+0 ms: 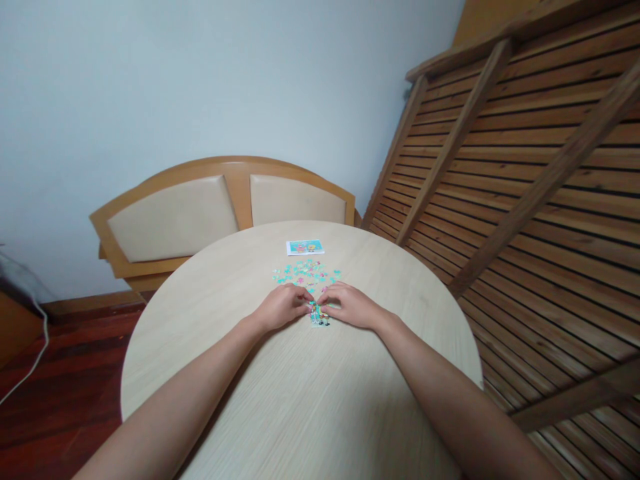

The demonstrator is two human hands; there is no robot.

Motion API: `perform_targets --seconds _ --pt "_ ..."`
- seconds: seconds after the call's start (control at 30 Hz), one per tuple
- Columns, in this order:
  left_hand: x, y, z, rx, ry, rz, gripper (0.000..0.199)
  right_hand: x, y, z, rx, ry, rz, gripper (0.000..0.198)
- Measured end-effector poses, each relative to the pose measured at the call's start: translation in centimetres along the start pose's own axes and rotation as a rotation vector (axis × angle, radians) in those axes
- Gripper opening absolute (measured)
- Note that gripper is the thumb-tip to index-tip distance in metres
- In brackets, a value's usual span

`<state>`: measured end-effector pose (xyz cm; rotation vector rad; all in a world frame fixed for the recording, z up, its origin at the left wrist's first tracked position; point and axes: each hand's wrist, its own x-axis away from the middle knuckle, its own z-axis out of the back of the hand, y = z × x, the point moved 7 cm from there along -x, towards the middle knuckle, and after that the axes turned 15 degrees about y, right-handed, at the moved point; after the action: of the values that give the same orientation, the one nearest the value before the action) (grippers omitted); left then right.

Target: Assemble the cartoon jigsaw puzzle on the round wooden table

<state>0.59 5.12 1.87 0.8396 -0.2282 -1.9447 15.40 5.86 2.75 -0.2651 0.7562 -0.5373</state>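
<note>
Both my hands meet over a small joined patch of jigsaw puzzle (320, 320) on the round table. My left hand (284, 307) comes from the left, thumb and forefinger pinched at the patch's upper left edge. From the other side my right hand (351, 305) pinches at the upper right part of the patch. The fingertips nearly touch each other and cover part of the puzzle pieces under them. Just beyond the hands lie many loose jigsaw pieces (305, 269), mostly turquoise with some pink.
A picture card (306, 247) with a turquoise cartoon scene lies behind the loose pieces. The round pale wooden table (200, 373) carries everything. A padded headboard (175, 217) stands behind it, and a slatted wooden frame (500, 173) leans at the right. A white cable (44, 333) hangs at left.
</note>
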Motion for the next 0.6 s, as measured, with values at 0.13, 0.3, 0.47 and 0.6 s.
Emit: perform_targets --seconds 0.13,0.3,0.47,0.6 --pt "0.03 -0.24 -0.13 -0.01 -0.005 0.012 0.02 0.01 0.25 -0.08 0.033 0.005 -0.019 0.013" --pt "0.07 -0.54 -0.29 0.053 0.016 0.018 0.024 0.0 0.67 -0.03 0.079 0.049 -0.048 0.017" --pt "0.04 -0.52 -0.4 0.084 0.017 0.03 0.026 -0.07 0.44 0.03 0.084 0.049 -0.05 0.016" --pt "0.0 -0.18 -0.35 0.105 0.021 0.021 0.026 -0.12 0.29 0.05 0.077 0.057 -0.054 0.018"
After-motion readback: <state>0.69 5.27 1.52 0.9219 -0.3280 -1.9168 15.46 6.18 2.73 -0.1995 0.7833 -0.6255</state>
